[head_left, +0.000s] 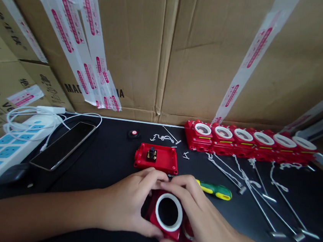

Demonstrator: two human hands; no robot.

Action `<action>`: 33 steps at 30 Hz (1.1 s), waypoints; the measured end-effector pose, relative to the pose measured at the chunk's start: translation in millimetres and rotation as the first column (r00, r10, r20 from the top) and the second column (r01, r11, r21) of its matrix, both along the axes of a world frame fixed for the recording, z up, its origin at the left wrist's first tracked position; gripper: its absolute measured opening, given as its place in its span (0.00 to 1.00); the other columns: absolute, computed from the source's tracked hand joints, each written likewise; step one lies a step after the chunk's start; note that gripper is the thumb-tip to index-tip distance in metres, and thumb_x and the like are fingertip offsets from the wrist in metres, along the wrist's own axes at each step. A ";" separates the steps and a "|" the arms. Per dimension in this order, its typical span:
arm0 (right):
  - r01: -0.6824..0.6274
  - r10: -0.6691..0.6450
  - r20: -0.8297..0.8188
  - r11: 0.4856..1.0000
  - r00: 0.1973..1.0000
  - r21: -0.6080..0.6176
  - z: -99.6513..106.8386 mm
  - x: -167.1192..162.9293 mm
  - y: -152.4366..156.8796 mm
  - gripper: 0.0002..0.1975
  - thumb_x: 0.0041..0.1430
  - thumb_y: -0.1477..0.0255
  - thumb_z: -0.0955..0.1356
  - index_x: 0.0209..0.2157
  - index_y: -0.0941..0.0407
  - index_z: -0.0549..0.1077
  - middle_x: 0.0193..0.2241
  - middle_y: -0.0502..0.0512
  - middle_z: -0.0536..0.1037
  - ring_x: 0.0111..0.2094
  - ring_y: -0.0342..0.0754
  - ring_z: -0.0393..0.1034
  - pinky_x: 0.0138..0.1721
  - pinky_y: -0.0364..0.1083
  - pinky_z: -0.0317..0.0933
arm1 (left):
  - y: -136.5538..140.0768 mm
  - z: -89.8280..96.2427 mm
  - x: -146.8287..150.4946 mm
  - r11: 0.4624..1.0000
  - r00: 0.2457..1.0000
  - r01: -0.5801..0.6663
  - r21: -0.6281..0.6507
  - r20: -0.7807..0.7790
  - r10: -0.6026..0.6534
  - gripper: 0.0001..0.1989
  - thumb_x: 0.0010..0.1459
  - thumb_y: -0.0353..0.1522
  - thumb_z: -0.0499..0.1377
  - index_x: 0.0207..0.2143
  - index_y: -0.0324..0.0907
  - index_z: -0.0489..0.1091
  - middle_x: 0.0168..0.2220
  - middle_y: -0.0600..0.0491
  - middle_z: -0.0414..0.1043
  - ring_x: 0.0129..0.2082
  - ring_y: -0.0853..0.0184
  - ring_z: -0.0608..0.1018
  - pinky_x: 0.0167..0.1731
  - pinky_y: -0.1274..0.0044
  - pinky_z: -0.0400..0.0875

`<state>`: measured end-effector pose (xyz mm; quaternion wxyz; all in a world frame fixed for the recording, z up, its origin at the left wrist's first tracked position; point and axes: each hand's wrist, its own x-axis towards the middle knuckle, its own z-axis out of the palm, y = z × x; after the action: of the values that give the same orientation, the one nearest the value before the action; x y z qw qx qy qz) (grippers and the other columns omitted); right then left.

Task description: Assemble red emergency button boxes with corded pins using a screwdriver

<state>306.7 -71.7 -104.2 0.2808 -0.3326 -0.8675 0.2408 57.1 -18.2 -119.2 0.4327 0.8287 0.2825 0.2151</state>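
Observation:
A red housing with a white ring (155, 211) around a dark round opening is between my hands near the front of the table. My left hand (132, 202) is wrapped round its left side, thumb at the lower edge. Round the right side curls my right hand (195, 213), its fingers meeting the left ones at the top. Just beyond lies an open red box half (166, 159) with a small black switch block (151, 155) inside. A green and yellow screwdriver (217, 190) lies partly hidden behind my right hand.
Several red boxes with white rings (243, 135) stand in a row at the back right, with small metal hammers (269, 221) on cords before them. Loose screws (186, 155), a black round part (134, 133), a phone (63, 145) and a power strip (18, 140) lie around. Cardboard boxes (134, 49) wall the back.

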 end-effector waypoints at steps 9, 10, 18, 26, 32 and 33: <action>-0.025 0.031 -0.084 0.997 0.996 0.070 9.2 -3.8 0.5 0.39 0.55 0.83 0.68 0.67 0.50 0.62 0.56 0.60 0.77 0.57 0.56 0.74 0.60 0.56 0.71 | 0.8 0.2 -2.1 0.999 1.000 0.028 0.041 -0.002 -0.028 0.41 0.51 0.41 0.79 0.62 0.45 0.63 0.59 0.43 0.76 0.60 0.49 0.79 0.60 0.60 0.75; -0.039 0.044 -0.076 0.997 0.996 0.070 8.9 -3.2 0.4 0.38 0.57 0.83 0.69 0.67 0.50 0.62 0.57 0.60 0.77 0.58 0.56 0.73 0.61 0.56 0.71 | 0.9 0.9 -1.9 0.998 0.999 0.035 0.044 -0.011 -0.034 0.40 0.52 0.41 0.78 0.61 0.46 0.64 0.58 0.43 0.76 0.59 0.49 0.79 0.60 0.60 0.75; 0.069 -0.063 -0.106 0.996 0.992 0.061 -2.2 -3.6 3.8 0.38 0.53 0.78 0.74 0.65 0.51 0.63 0.52 0.60 0.76 0.50 0.56 0.75 0.51 0.54 0.76 | 0.5 0.9 -1.9 0.998 0.999 0.034 0.051 -0.028 -0.033 0.42 0.52 0.41 0.79 0.63 0.45 0.63 0.57 0.44 0.78 0.58 0.50 0.80 0.59 0.60 0.75; 0.053 -0.052 -0.048 0.998 0.998 0.026 4.5 1.3 0.4 0.37 0.57 0.73 0.78 0.65 0.49 0.63 0.53 0.60 0.75 0.50 0.54 0.76 0.49 0.51 0.77 | 0.0 5.7 0.1 0.995 0.999 0.035 0.098 -0.043 -0.031 0.38 0.53 0.42 0.78 0.61 0.44 0.67 0.53 0.46 0.77 0.53 0.53 0.80 0.56 0.62 0.77; 0.054 -0.051 -0.101 0.998 0.994 0.031 -1.3 -1.0 4.8 0.31 0.55 0.79 0.72 0.60 0.50 0.65 0.49 0.58 0.75 0.49 0.54 0.74 0.50 0.53 0.74 | -1.8 6.7 1.1 0.993 0.997 0.004 0.115 -0.075 0.005 0.34 0.50 0.41 0.79 0.55 0.44 0.70 0.49 0.49 0.76 0.49 0.56 0.78 0.49 0.66 0.77; 0.035 -0.032 -0.098 0.999 0.995 0.033 0.1 -0.5 5.0 0.31 0.57 0.79 0.70 0.61 0.50 0.64 0.50 0.58 0.75 0.50 0.54 0.74 0.52 0.54 0.74 | -2.2 6.8 1.3 0.993 0.997 -0.011 0.113 -0.074 0.020 0.37 0.48 0.40 0.80 0.56 0.44 0.69 0.51 0.49 0.75 0.50 0.56 0.78 0.50 0.66 0.77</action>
<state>306.2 -66.7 -104.1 0.3324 -0.3302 -0.8511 0.2368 58.4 -20.4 -112.4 0.3725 0.8571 0.2925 0.2027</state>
